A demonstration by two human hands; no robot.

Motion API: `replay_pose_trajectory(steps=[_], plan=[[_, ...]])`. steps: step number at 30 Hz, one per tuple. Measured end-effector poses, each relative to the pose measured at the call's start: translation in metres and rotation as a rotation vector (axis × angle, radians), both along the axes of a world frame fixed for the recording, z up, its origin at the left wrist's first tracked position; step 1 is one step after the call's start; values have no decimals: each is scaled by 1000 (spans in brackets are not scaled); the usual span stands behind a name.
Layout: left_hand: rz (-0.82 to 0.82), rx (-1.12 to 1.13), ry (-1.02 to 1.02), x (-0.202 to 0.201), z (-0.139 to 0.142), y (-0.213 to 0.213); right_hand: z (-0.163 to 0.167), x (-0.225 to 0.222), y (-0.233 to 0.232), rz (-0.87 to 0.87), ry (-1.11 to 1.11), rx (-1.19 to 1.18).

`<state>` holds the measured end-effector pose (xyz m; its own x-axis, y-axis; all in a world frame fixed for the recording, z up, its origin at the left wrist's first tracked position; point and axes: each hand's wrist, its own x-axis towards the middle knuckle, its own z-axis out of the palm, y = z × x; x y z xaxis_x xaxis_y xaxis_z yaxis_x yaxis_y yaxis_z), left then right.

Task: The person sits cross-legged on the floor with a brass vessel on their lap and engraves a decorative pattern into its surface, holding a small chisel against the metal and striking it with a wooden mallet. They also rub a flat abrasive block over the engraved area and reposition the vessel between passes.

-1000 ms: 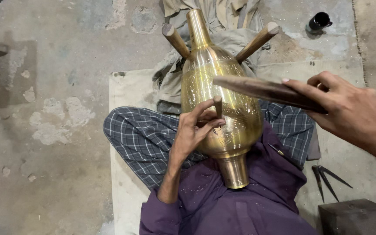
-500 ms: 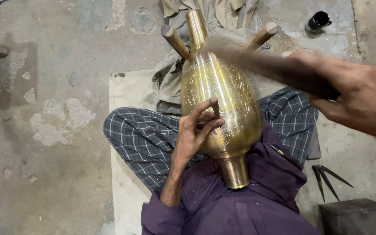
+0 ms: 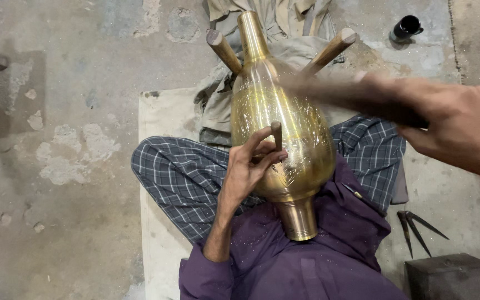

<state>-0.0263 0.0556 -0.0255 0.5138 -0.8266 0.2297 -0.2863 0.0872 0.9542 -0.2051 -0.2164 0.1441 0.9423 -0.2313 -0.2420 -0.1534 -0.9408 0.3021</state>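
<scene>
A large engraved brass vase [image 3: 276, 116] lies across my lap, its neck resting between two wooden pegs [image 3: 223, 51]. My left hand [image 3: 248, 166] holds a small punch tool [image 3: 276, 136] upright against the vase's belly. My right hand [image 3: 456, 130] grips a dark flat mallet [image 3: 351, 94], blurred with motion, raised above the vase's right side and clear of the punch.
I sit cross-legged in checked trousers [image 3: 179, 172] on a pale mat [image 3: 154, 111] over rough concrete. A dark cup [image 3: 406, 28] stands at the back right. Metal dividers [image 3: 415, 222] and a dark block [image 3: 454, 278] lie at the right. Crumpled cloth [image 3: 218, 105] sits behind the vase.
My right hand has lifted the mallet up and away from the punch, to the right. The left hand and punch have stayed on the vase.
</scene>
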Motion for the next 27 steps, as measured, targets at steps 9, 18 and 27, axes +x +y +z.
replay_pose_trajectory(steps=[9, 18, 27], plan=[[-6, 27, 17, 2, 4, 0, 0, 3, 5, 27, -68, -56], [-27, -1, -1, 3, 8, 0, -6, -1, -8, 67, -86, -12], [-44, 10, 34, 4, 8, 0, -13, -5, -14, 91, -162, 69]])
